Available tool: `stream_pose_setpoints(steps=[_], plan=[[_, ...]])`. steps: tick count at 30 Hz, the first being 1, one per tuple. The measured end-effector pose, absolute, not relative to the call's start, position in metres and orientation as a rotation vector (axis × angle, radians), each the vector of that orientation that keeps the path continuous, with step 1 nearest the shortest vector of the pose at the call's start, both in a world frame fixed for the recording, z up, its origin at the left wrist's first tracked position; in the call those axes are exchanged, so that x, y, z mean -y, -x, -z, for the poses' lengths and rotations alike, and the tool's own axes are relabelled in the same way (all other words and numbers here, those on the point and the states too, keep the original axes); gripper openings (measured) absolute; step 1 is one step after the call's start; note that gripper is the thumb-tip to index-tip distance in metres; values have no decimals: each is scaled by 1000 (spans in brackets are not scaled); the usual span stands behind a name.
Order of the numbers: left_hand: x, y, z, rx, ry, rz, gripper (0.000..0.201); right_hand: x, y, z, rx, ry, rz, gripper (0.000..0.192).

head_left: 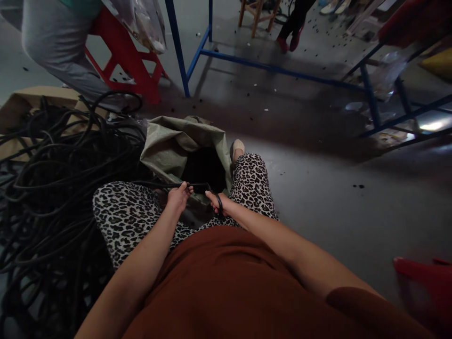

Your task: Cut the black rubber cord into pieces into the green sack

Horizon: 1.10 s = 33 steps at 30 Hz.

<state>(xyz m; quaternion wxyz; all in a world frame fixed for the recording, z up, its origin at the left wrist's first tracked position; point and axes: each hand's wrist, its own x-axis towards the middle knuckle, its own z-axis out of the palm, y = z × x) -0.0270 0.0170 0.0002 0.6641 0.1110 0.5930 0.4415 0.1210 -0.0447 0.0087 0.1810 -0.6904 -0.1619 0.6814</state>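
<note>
My left hand (pixel 179 197) pinches a long black rubber strip (pixel 151 183), which runs off leftward over my knee. In my right hand (pixel 216 202) is a pair of scissors (pixel 220 205); a dark handle loop shows around the outside of my fingers, and the blades are hard to make out at the strip's end. Both hands are over the near rim of an open greenish woven sack (pixel 167 141) that stands between my legs. Its inside is dark. A large tangled heap of black strips (pixel 63 183) lies to the left.
A cardboard box (pixel 49 92) sits behind the heap. Beyond it, a person in grey trousers (pixel 56 42) is beside a red plastic stool (pixel 123 52). A blue metal frame (pixel 268 68) crosses the far side. Something red (pixel 420 278) stands at the right. Small black bits dot the floor.
</note>
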Motion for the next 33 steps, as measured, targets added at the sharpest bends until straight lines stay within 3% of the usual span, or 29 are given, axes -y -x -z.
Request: stream_pose_setpoints(steps=[4, 12, 25, 33], plan=[[-19, 28, 1, -1316, -233, -1027, 5, 46, -122, -8, 428, 1901, -1916, 43], [-22, 29, -2, -1267, -188, -1076, 5, 47, -124, -28, 426, 1822, -2230, 63], [-18, 26, -7, -1241, -204, -1000, 3, 43, -124, -28, 403, 1800, -2220, 62], [-17, 25, -9, -1225, -184, -987, 5, 45, -121, -21, 390, 1709, -2029, 48]])
